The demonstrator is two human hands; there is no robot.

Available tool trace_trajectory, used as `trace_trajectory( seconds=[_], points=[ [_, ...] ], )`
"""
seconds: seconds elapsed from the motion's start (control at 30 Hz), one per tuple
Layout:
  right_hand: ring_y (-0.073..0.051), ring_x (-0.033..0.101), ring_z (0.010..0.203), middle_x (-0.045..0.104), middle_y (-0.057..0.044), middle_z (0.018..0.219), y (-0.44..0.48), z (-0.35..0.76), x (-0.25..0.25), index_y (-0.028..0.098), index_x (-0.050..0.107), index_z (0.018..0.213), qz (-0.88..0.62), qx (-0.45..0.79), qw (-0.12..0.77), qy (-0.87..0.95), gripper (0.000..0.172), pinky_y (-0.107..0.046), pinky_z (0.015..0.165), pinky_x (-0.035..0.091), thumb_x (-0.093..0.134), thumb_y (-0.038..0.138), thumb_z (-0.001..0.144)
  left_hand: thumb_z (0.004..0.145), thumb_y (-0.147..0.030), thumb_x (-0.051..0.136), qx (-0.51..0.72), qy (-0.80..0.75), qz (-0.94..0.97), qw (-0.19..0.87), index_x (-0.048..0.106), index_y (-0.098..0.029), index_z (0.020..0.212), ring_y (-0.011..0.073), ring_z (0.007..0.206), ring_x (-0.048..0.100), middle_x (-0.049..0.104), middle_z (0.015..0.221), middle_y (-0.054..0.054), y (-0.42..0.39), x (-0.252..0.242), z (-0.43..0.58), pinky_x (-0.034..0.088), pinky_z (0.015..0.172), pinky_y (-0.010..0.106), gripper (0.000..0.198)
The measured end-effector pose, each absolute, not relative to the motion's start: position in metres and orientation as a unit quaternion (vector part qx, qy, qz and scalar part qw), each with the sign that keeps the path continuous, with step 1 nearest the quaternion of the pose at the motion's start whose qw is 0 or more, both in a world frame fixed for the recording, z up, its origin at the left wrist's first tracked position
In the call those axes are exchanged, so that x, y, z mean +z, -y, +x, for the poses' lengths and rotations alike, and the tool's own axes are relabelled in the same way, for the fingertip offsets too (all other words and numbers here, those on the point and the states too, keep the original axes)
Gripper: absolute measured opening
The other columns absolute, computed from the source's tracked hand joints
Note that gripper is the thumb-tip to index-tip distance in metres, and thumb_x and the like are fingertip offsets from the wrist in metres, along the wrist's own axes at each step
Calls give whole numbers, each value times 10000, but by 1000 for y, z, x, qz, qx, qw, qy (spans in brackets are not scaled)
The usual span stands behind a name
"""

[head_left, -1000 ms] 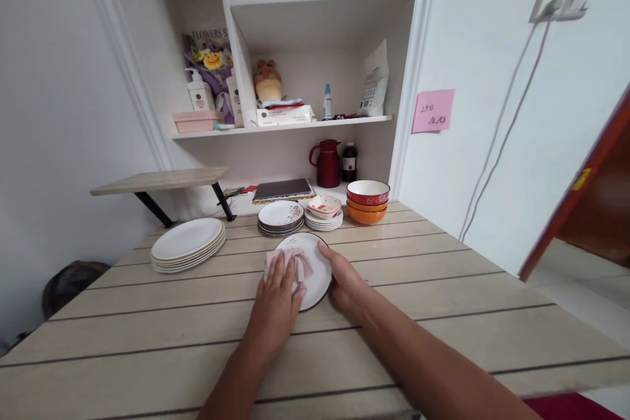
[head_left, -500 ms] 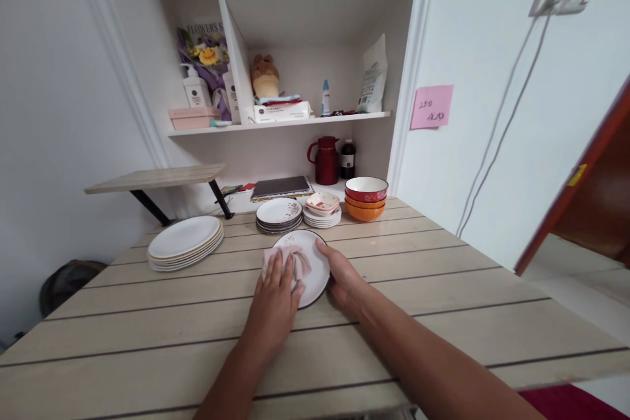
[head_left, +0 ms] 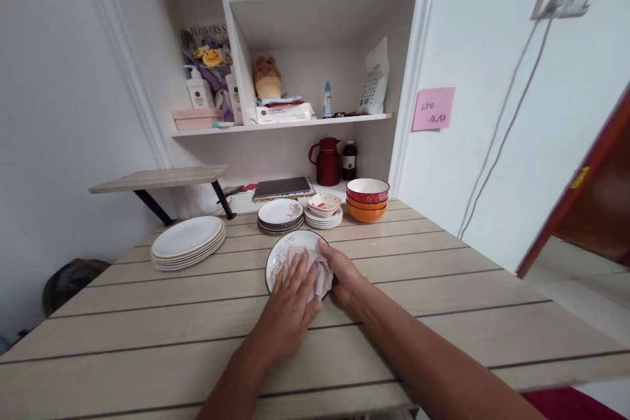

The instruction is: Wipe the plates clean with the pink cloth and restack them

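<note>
A white plate [head_left: 279, 254] with a dark rim and a floral print is in front of me over the wooden table [head_left: 197, 335]. My right hand [head_left: 345, 277] grips its right edge, thumb on top and fingers partly hidden below. On the plate's face, my left hand [head_left: 290, 302] presses a crumpled pale pink cloth [head_left: 322, 271], its fingers laid over the fabric. Just behind stands a stack of similar dark-rimmed plates [head_left: 280, 212]. Beside it are small white plates [head_left: 323, 220] with patterned small dishes [head_left: 323, 204] on top.
Stacked oval white plates [head_left: 187, 239] lie at the left, near a raised wooden stand [head_left: 160, 177]. Red and orange bowls [head_left: 367, 203] are stacked at the back right. Behind them are a dark red jug [head_left: 328, 163], a dark bottle [head_left: 349, 161] and a laptop [head_left: 282, 187].
My left hand and the cloth have slid right across the plate, uncovering the floral print on its left side. The right hand keeps its grip at the edge.
</note>
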State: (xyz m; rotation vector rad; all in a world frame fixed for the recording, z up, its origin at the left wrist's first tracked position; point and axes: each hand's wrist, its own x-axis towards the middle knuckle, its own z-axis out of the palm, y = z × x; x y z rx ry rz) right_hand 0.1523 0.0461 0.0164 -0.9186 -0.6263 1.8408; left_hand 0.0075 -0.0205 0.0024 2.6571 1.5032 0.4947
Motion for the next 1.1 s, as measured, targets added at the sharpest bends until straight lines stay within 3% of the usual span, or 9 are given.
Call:
trace_trajectory(
  seconds=[0.13,0.27,0.43,0.57,0.77,0.93,1.1],
  points=[
    [-214,704,753,739,-102,820,-41,156,22,131,626,946,-367,791,409,270,354,-353,780,543,511,463,902,977,-441,273,170,-431,885,34,150,-319,1504,198,1471,80,125,1599,-4,24,8,10,110,1193,453,554],
    [-241,712,790,742,-135,831,-40,159,21,106,643,937,-338,808,373,306,438,-372,802,536,487,513,903,973,-466,260,176,-455,873,24,196,-350,1490,203,1472,81,153,1593,-31,21,9,12,64,1189,508,534],
    [-216,710,840,748,-118,921,-43,157,16,111,657,993,-323,785,416,326,375,-345,857,518,519,449,906,963,-469,295,178,-507,843,-12,276,-326,1478,230,1469,116,193,1585,-11,18,9,18,52,1174,555,535],
    [-212,699,893,739,-94,1022,-41,153,16,142,653,1059,-308,770,438,348,342,-347,883,503,551,423,892,949,-390,381,202,-587,781,-63,295,-299,1477,255,1461,156,195,1586,27,15,8,17,117,1160,569,543],
    [-222,697,839,749,-96,956,-39,148,17,142,653,1051,-333,741,472,343,336,-353,836,508,585,410,859,943,-369,395,206,-651,720,-122,321,-238,1474,272,1453,185,202,1580,80,10,0,14,207,1137,552,551],
    [-221,691,828,743,-86,981,-44,149,14,156,633,1065,-356,710,534,290,321,-349,798,517,596,388,846,924,-357,437,189,-636,744,-82,308,-170,1478,281,1451,186,184,1580,133,8,-4,13,248,1136,497,599],
    [-233,686,860,727,-100,1047,-50,153,12,154,611,1127,-363,728,542,212,381,-371,813,526,553,432,873,905,-379,467,180,-591,786,-35,298,-181,1482,289,1457,151,152,1586,132,9,-7,13,222,1144,508,633]
  ],
)
